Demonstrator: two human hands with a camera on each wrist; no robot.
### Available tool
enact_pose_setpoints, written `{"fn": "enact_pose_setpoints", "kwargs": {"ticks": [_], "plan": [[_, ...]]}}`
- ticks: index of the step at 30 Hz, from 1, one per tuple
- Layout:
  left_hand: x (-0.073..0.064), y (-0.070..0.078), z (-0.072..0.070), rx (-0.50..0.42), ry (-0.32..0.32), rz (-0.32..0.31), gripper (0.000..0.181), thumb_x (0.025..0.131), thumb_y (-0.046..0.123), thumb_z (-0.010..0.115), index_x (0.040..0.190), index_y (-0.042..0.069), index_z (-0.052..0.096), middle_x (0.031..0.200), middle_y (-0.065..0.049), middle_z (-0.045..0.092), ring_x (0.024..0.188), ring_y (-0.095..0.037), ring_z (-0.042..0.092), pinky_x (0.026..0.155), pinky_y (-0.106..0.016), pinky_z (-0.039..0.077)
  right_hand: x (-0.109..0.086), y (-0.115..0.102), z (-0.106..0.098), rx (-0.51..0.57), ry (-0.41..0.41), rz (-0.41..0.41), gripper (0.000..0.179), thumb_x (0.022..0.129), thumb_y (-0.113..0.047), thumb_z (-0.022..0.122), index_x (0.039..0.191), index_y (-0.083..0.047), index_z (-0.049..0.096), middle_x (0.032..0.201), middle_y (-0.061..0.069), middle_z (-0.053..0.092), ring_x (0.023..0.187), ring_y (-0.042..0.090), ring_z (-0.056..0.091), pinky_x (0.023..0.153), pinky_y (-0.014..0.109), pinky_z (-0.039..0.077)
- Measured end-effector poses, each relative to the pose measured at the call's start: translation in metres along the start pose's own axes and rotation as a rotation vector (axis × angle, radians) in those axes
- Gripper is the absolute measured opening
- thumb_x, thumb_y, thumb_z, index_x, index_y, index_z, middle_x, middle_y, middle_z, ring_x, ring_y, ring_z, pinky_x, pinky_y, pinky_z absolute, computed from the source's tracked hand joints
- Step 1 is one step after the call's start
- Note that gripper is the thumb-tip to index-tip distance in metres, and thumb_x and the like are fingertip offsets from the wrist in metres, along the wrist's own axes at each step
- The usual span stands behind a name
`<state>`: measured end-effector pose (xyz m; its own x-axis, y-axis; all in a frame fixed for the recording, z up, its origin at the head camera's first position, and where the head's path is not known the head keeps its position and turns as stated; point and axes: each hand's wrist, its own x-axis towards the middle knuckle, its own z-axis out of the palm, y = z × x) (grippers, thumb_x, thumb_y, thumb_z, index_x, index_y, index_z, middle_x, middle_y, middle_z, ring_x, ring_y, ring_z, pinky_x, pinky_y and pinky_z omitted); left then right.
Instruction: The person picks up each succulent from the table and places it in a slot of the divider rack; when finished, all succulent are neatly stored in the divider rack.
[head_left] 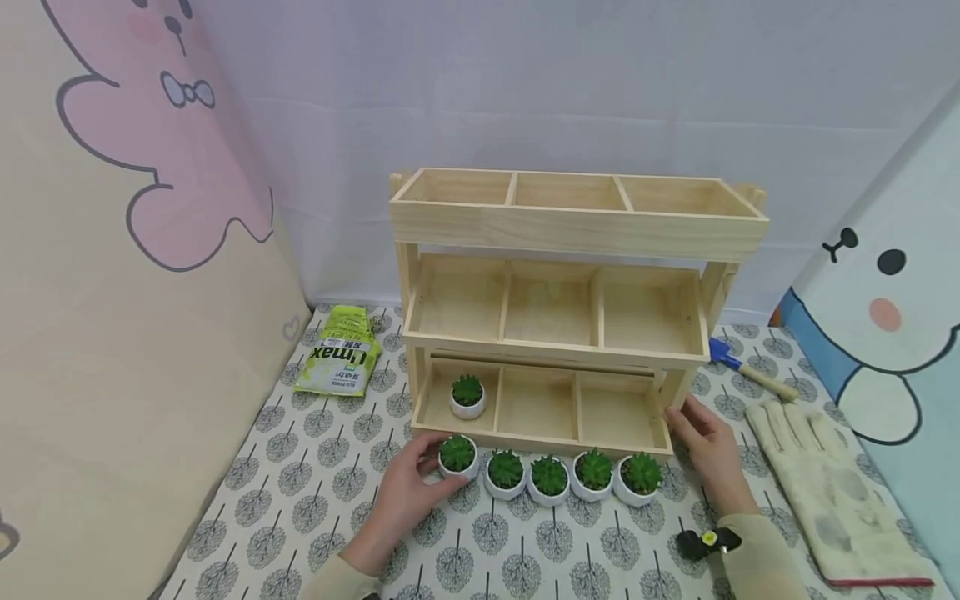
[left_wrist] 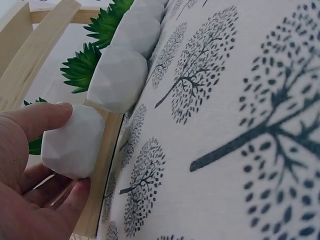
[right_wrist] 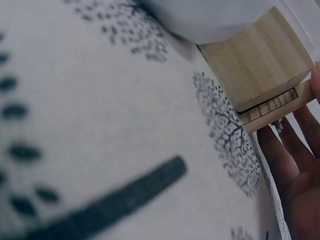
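My left hand (head_left: 401,492) grips a small potted succulent (head_left: 457,455) in a white faceted pot, at the left end of a row in front of the wooden shelf. In the left wrist view the thumb lies on one side of this pot (left_wrist: 75,142) and fingers on the other. My right hand (head_left: 708,454) holds the lower right end of the three-tier wooden plant shelf (head_left: 577,233); in the right wrist view its fingers (right_wrist: 280,155) curl by the wooden edge. Another potted succulent (head_left: 468,400) stands in the bottom tier's left compartment.
Several more potted succulents (head_left: 549,479) continue the row to the right. A green-and-white bag (head_left: 341,354) lies left of the shelf. On the right are a blue trowel (head_left: 753,375) with a wooden handle and pale work gloves (head_left: 832,492). Cloth walls rise behind and beside.
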<state>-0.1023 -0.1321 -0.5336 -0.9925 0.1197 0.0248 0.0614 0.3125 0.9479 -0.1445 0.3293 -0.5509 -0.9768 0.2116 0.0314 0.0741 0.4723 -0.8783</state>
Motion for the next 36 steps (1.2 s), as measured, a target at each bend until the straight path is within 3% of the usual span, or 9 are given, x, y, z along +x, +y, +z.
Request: {"fn": "enact_pose_setpoints", "kwargs": {"ticks": [8,16,21,25,31,36], "plan": [[-0.001,0.008,-0.003,-0.034,-0.016,0.01,0.066,0.075,0.007,0.094,0.134,0.012,0.065,0.125,-0.009,0.066,0.115,-0.028,0.067,0.098,-0.031,0.056,0.0,0.002,-0.001,0.005,-0.002,-0.009,0.066,0.106,-0.047,0.057,0.162,-0.017,0.039,0.157,0.016,0.048,0.135,0.03,0.053,0.087,0.006,0.047],[0.003,0.019,-0.006,-0.004,-0.017,0.006,0.067,0.076,0.01,0.094,0.136,0.015,0.064,0.127,-0.008,0.065,0.116,-0.03,0.067,0.099,-0.033,0.056,0.0,0.002,-0.001,0.006,-0.002,-0.002,0.066,0.106,-0.047,0.057,0.162,-0.017,0.039,0.157,0.016,0.048,0.136,0.034,0.052,0.087,0.006,0.046],[0.007,0.027,-0.007,0.0,-0.023,0.038,0.068,0.077,0.01,0.093,0.138,0.011,0.063,0.126,-0.008,0.066,0.116,-0.03,0.067,0.099,-0.035,0.056,0.0,0.002,-0.001,0.021,-0.005,0.001,0.066,0.106,-0.047,0.057,0.162,-0.017,0.038,0.157,0.016,0.047,0.136,0.033,0.052,0.087,0.007,0.047],[0.014,0.034,-0.005,0.028,-0.029,0.055,0.069,0.078,0.016,0.093,0.14,0.013,0.063,0.128,-0.007,0.066,0.116,-0.029,0.067,0.098,-0.033,0.056,0.0,0.002,-0.001,0.026,-0.003,-0.004,0.066,0.106,-0.046,0.057,0.162,-0.016,0.038,0.158,0.017,0.046,0.137,0.036,0.051,0.087,0.007,0.048],[0.027,0.045,0.001,0.031,-0.064,0.067,0.068,0.079,0.017,0.093,0.139,0.014,0.062,0.13,-0.009,0.065,0.117,-0.03,0.067,0.099,-0.038,0.056,0.0,0.003,0.0,0.03,0.005,0.001,0.066,0.106,-0.045,0.058,0.162,-0.015,0.039,0.157,0.017,0.047,0.135,0.024,0.053,0.087,0.007,0.047],[0.04,0.053,0.009,0.055,-0.089,0.093,0.064,0.081,0.019,0.092,0.138,0.013,0.062,0.129,-0.01,0.065,0.117,-0.031,0.066,0.099,-0.038,0.056,0.001,0.002,0.001,0.044,0.011,0.008,0.066,0.106,-0.044,0.059,0.161,-0.013,0.039,0.157,0.018,0.046,0.138,0.036,0.05,0.088,0.006,0.046]]}}
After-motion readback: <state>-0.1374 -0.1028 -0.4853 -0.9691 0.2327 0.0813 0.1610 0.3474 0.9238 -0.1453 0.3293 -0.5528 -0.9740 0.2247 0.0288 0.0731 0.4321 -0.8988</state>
